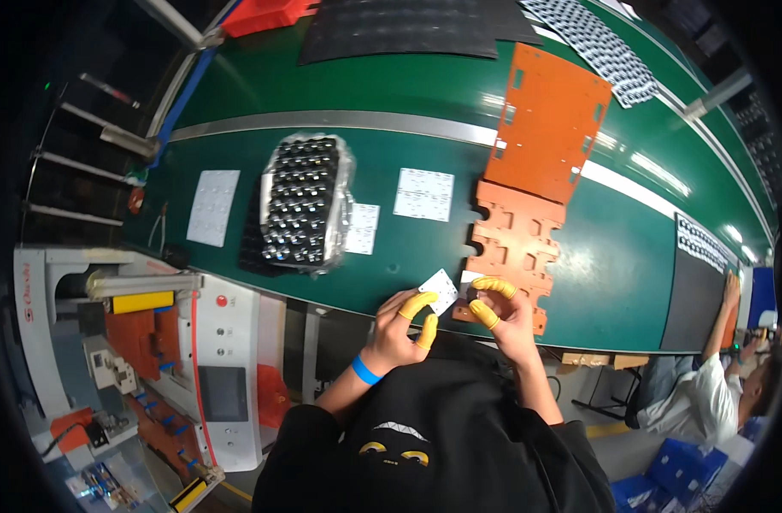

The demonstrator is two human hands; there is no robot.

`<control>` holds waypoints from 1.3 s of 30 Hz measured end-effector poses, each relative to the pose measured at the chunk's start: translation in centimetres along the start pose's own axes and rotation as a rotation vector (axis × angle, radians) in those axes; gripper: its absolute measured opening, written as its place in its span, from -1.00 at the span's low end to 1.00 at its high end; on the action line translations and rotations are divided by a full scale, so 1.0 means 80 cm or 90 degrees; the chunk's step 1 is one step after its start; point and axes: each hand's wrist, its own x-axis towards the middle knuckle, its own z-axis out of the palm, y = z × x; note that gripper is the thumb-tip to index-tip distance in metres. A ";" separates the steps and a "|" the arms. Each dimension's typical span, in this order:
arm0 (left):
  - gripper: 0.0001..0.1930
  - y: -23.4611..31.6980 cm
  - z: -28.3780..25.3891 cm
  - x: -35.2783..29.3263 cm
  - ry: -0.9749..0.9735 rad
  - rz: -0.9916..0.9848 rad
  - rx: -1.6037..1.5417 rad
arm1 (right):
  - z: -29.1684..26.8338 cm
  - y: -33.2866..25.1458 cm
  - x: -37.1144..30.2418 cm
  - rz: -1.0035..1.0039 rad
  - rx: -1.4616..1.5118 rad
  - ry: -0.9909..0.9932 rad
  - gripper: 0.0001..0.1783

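Note:
My left hand (399, 329), with yellow finger cots on thumb and index finger and a blue band at the wrist, holds a small white square board (440, 291) by its near edge. The board is tilted, and small dark dots show on it. Just to the right, my right hand (506, 316), also in yellow finger cots, has its fingertips pinched at a small dark thing too small to name. It is over the near left part of an orange fixture plate (511, 227) with cut-outs. Beside those fingertips a white piece (468, 279) shows at the fixture's edge.
A plastic-wrapped stack of black trays with shiny round lenses (301, 201) stands on the green table. White board sheets (424, 194) lie around it. Behind the fixture lies a flat orange plate (552, 120). A machine with a screen (223, 394) stands left; a co-worker (694, 398) is at right.

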 end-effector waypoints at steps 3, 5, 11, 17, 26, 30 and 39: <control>-0.76 0.018 0.025 0.005 -0.015 -0.063 -0.077 | -0.005 0.001 -0.013 -0.098 0.081 0.042 -0.72; -0.77 0.012 0.045 -0.004 -0.027 -0.155 -0.160 | -0.011 -0.003 -0.019 -0.124 -0.019 0.056 -0.71; -0.53 0.039 0.064 0.016 -0.035 -0.265 -0.502 | -0.018 -0.001 -0.028 -0.208 -0.198 0.093 -0.70; -0.56 0.038 0.070 0.011 -0.008 -0.282 -0.493 | -0.018 0.010 -0.031 -0.300 -0.267 0.136 -0.69; -0.59 0.042 0.070 0.017 0.000 -0.274 -0.406 | -0.009 0.014 -0.025 -0.389 -0.340 0.191 -0.69; -0.59 0.036 0.073 0.008 -0.036 -0.210 -0.313 | -0.009 0.008 -0.026 -0.369 -0.396 0.223 -0.70; -0.52 0.040 0.065 0.020 -0.034 -0.552 -0.717 | -0.011 -0.005 -0.031 -0.363 -0.608 0.153 -0.62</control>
